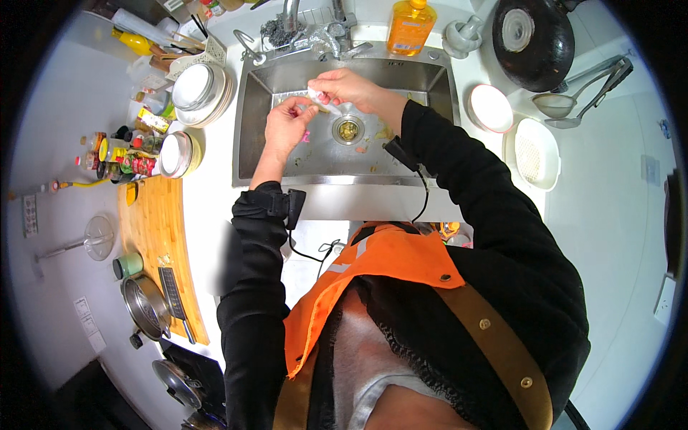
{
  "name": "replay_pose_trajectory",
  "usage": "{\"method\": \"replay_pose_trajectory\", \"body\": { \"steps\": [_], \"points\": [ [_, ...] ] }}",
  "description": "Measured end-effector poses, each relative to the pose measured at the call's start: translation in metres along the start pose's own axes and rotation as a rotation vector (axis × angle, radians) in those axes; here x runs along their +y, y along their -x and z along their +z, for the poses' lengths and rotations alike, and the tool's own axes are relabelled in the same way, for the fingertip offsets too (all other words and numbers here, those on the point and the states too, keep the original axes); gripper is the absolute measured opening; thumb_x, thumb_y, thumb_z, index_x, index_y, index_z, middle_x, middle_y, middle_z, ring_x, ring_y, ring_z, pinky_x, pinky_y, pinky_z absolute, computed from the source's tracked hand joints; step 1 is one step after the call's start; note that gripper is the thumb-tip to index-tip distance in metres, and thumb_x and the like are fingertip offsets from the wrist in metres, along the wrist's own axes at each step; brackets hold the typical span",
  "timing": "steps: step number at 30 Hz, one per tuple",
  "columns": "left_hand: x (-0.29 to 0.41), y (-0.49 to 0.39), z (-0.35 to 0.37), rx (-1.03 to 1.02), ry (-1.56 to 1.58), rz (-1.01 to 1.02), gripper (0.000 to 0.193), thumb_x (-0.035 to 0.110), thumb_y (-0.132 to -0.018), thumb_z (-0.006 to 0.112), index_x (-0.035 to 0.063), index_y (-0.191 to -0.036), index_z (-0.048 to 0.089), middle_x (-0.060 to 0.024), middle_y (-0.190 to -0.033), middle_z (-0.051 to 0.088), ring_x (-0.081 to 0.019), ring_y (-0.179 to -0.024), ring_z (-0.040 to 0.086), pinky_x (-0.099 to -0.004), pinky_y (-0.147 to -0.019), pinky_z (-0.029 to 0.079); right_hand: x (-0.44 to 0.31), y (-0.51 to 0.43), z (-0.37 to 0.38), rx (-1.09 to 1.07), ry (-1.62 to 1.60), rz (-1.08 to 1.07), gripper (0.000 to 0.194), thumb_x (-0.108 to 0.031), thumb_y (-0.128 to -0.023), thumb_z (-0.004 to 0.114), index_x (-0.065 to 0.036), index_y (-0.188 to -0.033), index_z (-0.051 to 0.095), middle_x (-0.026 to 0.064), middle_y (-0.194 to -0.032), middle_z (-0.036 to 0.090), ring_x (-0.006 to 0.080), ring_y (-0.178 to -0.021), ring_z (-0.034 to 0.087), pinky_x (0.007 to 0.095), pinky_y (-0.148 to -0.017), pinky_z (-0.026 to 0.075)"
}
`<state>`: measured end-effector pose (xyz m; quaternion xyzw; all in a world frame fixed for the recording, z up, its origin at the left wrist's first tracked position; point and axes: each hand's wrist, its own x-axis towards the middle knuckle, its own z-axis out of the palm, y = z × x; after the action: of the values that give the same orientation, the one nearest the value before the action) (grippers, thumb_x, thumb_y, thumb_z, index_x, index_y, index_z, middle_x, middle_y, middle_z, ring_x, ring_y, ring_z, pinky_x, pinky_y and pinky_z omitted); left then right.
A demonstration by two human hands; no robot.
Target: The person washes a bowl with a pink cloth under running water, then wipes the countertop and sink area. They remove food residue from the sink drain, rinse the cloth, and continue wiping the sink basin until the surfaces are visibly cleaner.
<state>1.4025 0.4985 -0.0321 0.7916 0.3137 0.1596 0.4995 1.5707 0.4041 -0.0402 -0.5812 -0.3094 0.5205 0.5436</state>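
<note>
Both hands are over a stainless-steel sink (322, 156). My right hand (346, 88) pinches a small, whitish, film-like piece (316, 95), too small to name more exactly. Just to its lower left is my left hand (290, 122), thumb and fingers bent together close to that piece; whether they grip it is hard to see. Below the hands, the drain strainer (348, 130) holds yellowish food scraps. More scraps (384, 131) are scattered over the sink floor, and a small pink thing (306, 136) shows beside my left hand.
A faucet (290, 16) rises behind the sink, near an orange soap bottle (411, 27). Stacked plates (204, 97) stand left, a bowl (489, 108) and white basket (532, 156) right. A cleaver (174, 301) lies on the wooden cutting board (156, 226). A pan (532, 43) hangs upper right.
</note>
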Motion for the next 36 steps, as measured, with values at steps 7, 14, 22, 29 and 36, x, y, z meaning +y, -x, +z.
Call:
{"method": "replay_pose_trajectory", "body": {
  "steps": [7,14,22,29,36],
  "points": [
    [0.007,-0.008,0.021,0.008,0.192,0.003,0.013,0.016,-0.087,0.071,0.0035,-0.089,0.068,0.0012,-0.066,0.06,-0.0049,-0.051,0.048,-0.0224,-0.045,0.04,-0.006,0.005,-0.018,0.055,0.069,-0.003,0.028,-0.036,-0.09,0.066,-0.009,-0.083,0.066,-0.0059,-0.066,0.055,0.0031,-0.056,0.045,0.0197,-0.049,0.033],
    [0.001,-0.02,0.012,-0.072,0.085,-0.173,0.011,0.017,-0.091,0.068,0.0059,-0.089,0.066,0.0011,-0.069,0.061,-0.0045,-0.056,0.05,-0.0209,-0.049,0.04,0.007,-0.015,-0.04,0.19,0.17,-0.185,0.032,-0.039,-0.091,0.064,-0.008,-0.084,0.067,-0.0002,-0.066,0.058,0.0117,-0.062,0.055,0.0271,-0.056,0.044],
    [0.004,-0.029,-0.008,-0.01,0.523,-0.357,0.012,0.016,-0.093,0.063,0.0054,-0.098,0.067,0.0003,-0.073,0.061,-0.0078,-0.059,0.054,-0.0214,-0.051,0.045,0.028,-0.037,-0.125,0.581,1.114,-0.188,0.022,-0.025,-0.095,0.054,-0.008,-0.109,0.057,0.0167,-0.087,0.068,0.039,-0.085,0.065,0.0497,-0.074,0.05],
    [0.004,-0.045,-0.016,0.042,0.554,-0.408,0.012,0.017,-0.093,0.062,0.0065,-0.097,0.065,0.0016,-0.071,0.057,-0.008,-0.054,0.052,-0.0231,-0.046,0.047,0.044,-0.046,-0.122,0.601,1.179,-0.343,0.026,-0.031,-0.096,0.052,-0.006,-0.093,0.061,0.0174,-0.078,0.067,0.0375,-0.076,0.066,0.0498,-0.067,0.051],
    [0.015,-0.057,-0.023,-0.02,0.551,-0.376,0.014,0.014,-0.09,0.066,0.002,-0.098,0.066,-0.0002,-0.07,0.058,-0.0078,-0.052,0.053,-0.0237,-0.043,0.046,0.023,-0.021,-0.105,0.704,1.219,-0.475,0.029,-0.033,-0.093,0.057,-0.008,-0.106,0.063,0.0133,-0.085,0.068,0.0343,-0.086,0.066,0.0462,-0.073,0.052]
  ]
}}
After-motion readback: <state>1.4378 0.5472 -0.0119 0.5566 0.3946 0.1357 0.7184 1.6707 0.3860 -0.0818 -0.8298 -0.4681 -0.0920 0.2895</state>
